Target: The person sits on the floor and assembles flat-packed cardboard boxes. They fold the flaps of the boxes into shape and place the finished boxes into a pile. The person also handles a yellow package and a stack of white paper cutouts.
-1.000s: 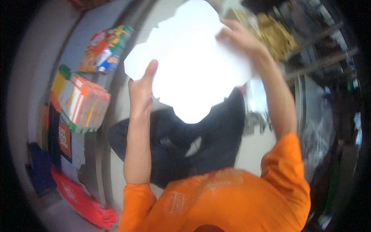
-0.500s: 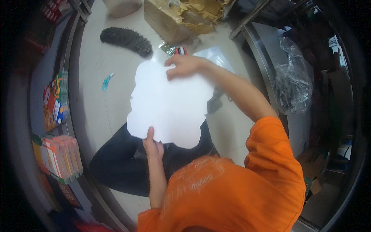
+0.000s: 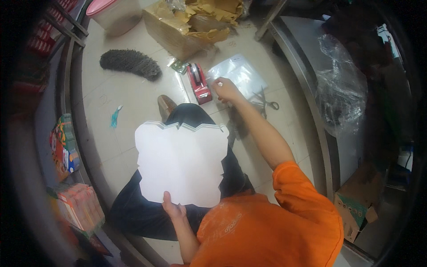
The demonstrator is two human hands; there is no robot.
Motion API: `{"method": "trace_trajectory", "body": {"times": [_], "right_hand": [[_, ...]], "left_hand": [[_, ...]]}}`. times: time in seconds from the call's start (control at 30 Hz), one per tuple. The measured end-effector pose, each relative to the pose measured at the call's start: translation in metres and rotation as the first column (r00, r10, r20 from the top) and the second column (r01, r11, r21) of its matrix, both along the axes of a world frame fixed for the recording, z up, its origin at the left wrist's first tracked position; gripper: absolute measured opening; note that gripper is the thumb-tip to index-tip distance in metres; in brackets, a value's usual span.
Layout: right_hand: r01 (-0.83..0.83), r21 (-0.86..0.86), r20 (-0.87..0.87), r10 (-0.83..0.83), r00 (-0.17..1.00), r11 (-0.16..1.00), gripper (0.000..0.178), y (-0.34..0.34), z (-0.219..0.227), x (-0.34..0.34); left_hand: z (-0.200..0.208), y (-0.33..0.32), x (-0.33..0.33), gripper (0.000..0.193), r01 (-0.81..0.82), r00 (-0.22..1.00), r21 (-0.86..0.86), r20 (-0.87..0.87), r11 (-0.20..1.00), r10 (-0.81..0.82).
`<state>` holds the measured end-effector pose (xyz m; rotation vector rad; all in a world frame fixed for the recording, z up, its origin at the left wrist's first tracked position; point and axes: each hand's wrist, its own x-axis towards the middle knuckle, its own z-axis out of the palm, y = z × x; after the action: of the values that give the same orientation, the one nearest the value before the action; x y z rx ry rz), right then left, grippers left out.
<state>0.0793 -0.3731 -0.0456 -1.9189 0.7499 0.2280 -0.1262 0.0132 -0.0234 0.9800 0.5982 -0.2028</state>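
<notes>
A stack of white die-cut card sheets point(image 3: 180, 164) with notched edges lies over my lap. My left hand point(image 3: 174, 210) grips its near edge, thumb on top and fingers hidden beneath. Beyond the stack, to the right, my right hand point(image 3: 227, 92) is off the sheets with its fingers curled together. A small white spot shows at its fingertips, too small to name. Just left of that hand stands a red tape dispenser point(image 3: 199, 84) on the floor. Clear plastic sleeves point(image 3: 238, 73) lie beyond the hand, and scissors point(image 3: 267, 103) rest to the right of it.
A grey fluffy duster head point(image 3: 130, 64) and a small teal item point(image 3: 115, 117) are on the tiled floor point(image 3: 100, 100). Farther off stand a cardboard box point(image 3: 171, 38) of torn brown paper and a pink-lidded tub point(image 3: 116, 20). Shelving flanks both sides; crumpled clear plastic point(image 3: 340, 89) hangs at right.
My right hand has let go of the sheets and moved right, beside the tape dispenser. The sheets have come down and nearer, still in my left hand. The view has shifted.
</notes>
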Motion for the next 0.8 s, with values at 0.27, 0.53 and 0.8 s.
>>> {"method": "trace_trajectory", "body": {"times": [0.27,0.53,0.8], "right_hand": [[0.166,0.398,-0.300,-0.043,0.953,0.902,0.038,-0.001,-0.027,0.055],[0.214,0.704,0.191,-0.471,0.861,0.677,0.033,0.029,-0.041,-0.018],[0.147,-0.461,0.188,-0.066,0.980,0.875,0.022,0.059,-0.109,-0.035]], "left_hand": [[0.000,-0.010,0.001,0.051,-0.058,0.997,0.004,-0.049,0.998,0.058],[-0.003,-0.010,0.004,0.050,-0.053,0.997,0.000,-0.061,0.999,0.053],[0.025,-0.021,0.018,0.049,-0.073,0.993,-0.069,-0.094,0.995,0.067]]}}
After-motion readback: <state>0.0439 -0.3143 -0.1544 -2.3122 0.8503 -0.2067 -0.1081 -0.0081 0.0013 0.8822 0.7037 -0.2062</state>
